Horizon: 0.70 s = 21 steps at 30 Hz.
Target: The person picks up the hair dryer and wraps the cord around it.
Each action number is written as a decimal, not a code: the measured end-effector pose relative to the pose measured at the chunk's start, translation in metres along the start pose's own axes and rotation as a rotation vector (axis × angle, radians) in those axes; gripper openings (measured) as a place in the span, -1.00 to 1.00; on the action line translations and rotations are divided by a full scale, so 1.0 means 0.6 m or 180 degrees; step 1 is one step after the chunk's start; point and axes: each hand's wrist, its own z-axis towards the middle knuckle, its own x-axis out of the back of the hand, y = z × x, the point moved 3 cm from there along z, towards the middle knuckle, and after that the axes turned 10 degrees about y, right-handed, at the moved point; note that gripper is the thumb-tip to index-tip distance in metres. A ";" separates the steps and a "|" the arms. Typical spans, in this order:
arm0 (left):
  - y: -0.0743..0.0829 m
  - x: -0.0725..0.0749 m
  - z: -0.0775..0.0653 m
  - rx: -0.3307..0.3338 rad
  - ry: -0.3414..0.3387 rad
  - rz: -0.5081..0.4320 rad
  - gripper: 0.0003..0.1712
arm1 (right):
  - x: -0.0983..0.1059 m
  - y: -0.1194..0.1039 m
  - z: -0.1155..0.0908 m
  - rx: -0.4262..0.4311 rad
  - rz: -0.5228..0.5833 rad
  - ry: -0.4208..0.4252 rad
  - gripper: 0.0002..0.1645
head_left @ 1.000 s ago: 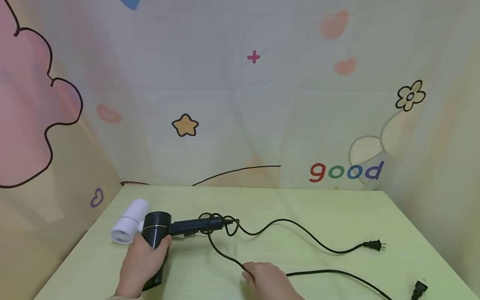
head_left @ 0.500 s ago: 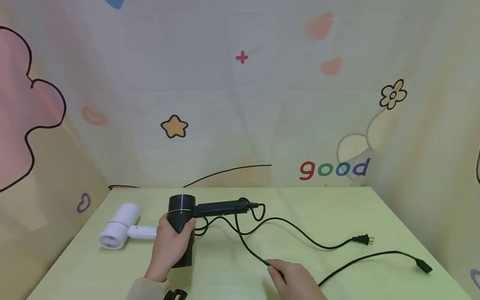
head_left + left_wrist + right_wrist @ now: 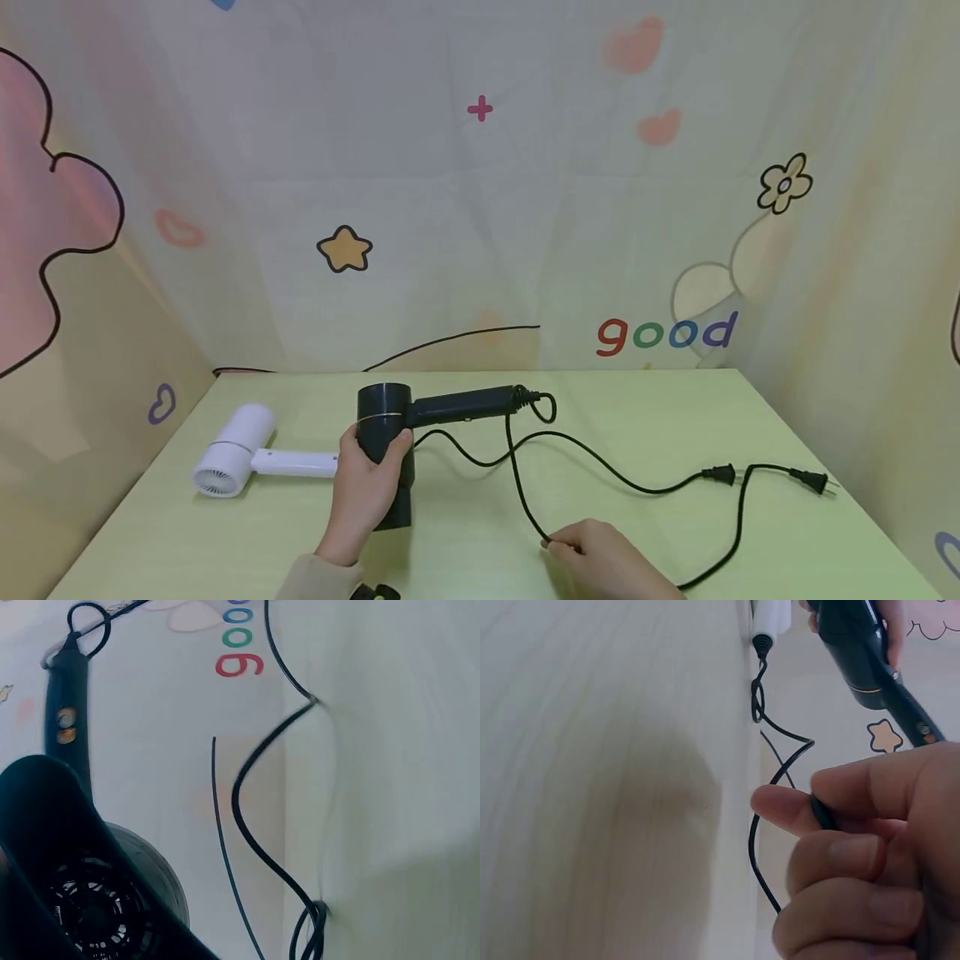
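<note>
Left hand (image 3: 366, 487) grips — probably curled on its hidden side; right hand (image 3: 606, 557) pinches, curled.

Booth-like space, home or studio unclear: cartoon-printed cloth (image 3: 420, 167) with hearts (image 3: 660, 127), a star (image 3: 345, 249) and the word "good" (image 3: 662, 335) hangs behind a pale table's (image 3: 465, 517) far edge, wrapping around both far corners.

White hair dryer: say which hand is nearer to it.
Left. In the head view, the left hand overlaps the white dryer's handle; the right hand is well to its right.
</note>
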 end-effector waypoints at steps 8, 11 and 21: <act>0.009 0.000 -0.004 0.0278 -0.0240 -0.0416 0.03 | 0.001 -0.002 0.005 0.0170 -0.0067 0.0037 -0.69; 0.013 -0.001 -0.007 0.0346 -0.0346 -0.0538 -0.01 | 0.002 -0.003 0.011 0.0279 -0.0042 0.0030 -0.67; 0.013 -0.002 -0.022 0.0652 -0.0660 -0.0857 -0.07 | 0.023 0.027 0.047 -0.0139 0.0604 -0.0309 -0.42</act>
